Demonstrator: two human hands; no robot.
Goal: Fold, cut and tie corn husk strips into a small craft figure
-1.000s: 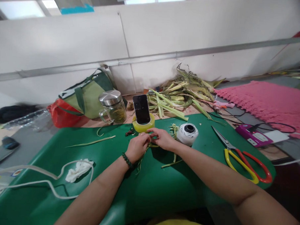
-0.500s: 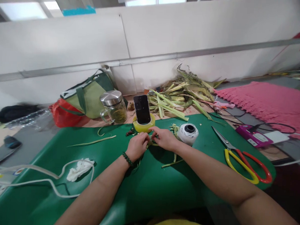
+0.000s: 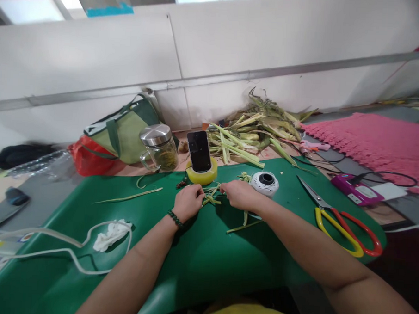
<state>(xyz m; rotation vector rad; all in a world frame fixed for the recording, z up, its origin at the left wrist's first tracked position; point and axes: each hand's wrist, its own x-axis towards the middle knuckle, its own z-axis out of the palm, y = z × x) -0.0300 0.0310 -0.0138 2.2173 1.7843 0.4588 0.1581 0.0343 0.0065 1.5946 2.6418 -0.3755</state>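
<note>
My left hand (image 3: pixel 188 203), with a green bead bracelet (image 3: pixel 175 218) at its wrist, is closed on a small bunch of pale green plant strips (image 3: pixel 212 197). The free ends of the strips stick out to the right, between my hands. My right hand (image 3: pixel 240 194) is pinched just beyond those ends; what its fingertips hold is too small to make out. Close behind the right hand stands a spool of white thread (image 3: pixel 265 183) with a black core. A cut strip (image 3: pixel 244 226) lies below the right wrist.
A phone (image 3: pixel 199 151) leans upright in a yellow tape roll (image 3: pixel 202 176). Large scissors (image 3: pixel 335 215) lie at the right, near a purple power strip (image 3: pixel 356 189). Behind are a lidded glass jar (image 3: pixel 161 148) and a husk pile (image 3: pixel 262 124). White cable (image 3: pixel 70 250) crosses the green mat's left.
My right hand has drawn away to the right from my left hand, so the strips between them now show. The left hand has shifted slightly left.
</note>
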